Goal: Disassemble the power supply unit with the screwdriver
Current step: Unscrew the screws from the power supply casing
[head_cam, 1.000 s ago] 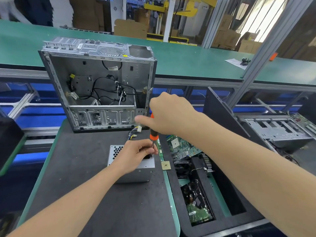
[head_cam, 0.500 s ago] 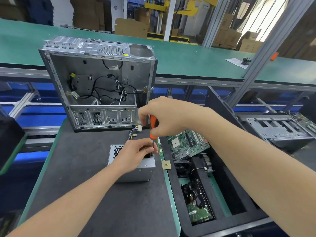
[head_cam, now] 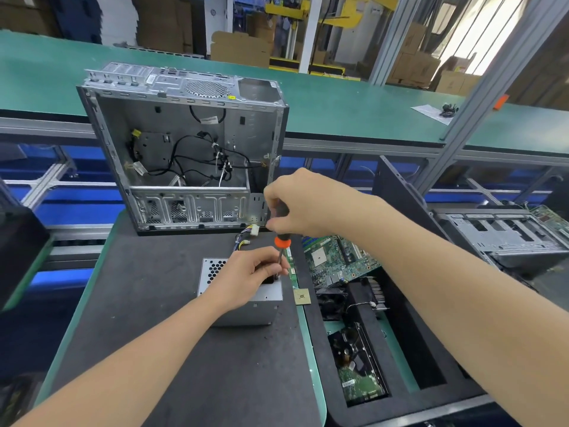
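While left hand (head_cam: pixel 246 277) steadies power supply (head_cam: pixel 215 291) (fingers curled), right hand (head_cam: pixel 304 201) grips screwdriver (head_cam: pixel 279 241) — tip seemingly seated.

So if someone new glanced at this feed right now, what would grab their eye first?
Probably the orange-collared screwdriver, held upright in the right hand at centre frame, its tip down on the grey power supply unit that the left hand steadies. Next, the gutted metal computer case standing open just behind it.

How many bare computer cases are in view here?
2. One case stands open on the black mat behind the power supply; a second case lies at the far right edge, partly cut off. Others may be hidden.
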A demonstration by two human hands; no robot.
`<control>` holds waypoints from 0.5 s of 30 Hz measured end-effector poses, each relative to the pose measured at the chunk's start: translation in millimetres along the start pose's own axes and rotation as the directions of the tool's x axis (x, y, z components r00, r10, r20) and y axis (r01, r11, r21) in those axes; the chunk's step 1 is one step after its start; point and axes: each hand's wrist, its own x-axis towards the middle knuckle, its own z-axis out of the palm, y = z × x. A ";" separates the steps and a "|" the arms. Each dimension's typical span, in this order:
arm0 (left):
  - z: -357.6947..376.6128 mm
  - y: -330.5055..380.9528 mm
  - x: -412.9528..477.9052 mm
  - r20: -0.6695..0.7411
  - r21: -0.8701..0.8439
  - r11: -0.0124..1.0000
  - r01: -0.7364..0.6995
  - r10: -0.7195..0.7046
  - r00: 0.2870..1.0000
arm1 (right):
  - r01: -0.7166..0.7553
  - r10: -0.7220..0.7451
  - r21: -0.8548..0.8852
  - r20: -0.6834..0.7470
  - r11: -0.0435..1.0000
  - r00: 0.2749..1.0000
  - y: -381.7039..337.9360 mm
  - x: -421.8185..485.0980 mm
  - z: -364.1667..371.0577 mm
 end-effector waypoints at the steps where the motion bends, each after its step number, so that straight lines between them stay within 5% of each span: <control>1: -0.1 -0.6 0.1 0.002 -0.005 1.000 0.002 -0.002 1.000 | 0.043 -0.043 0.023 0.020 0.999 0.999 1.6 -2.2 -3.2; 9: 0.6 -0.9 0.6 0.004 0.031 1.000 0.002 -0.002 1.000 | 0.163 -0.172 0.075 0.139 0.984 0.975 2.2 -7.0 -6.1; 15: 1.1 -0.8 0.6 -0.006 0.027 0.999 0.021 -0.020 1.000 | 0.003 -0.018 -0.101 -0.143 0.995 0.990 -5.5 -8.7 2.5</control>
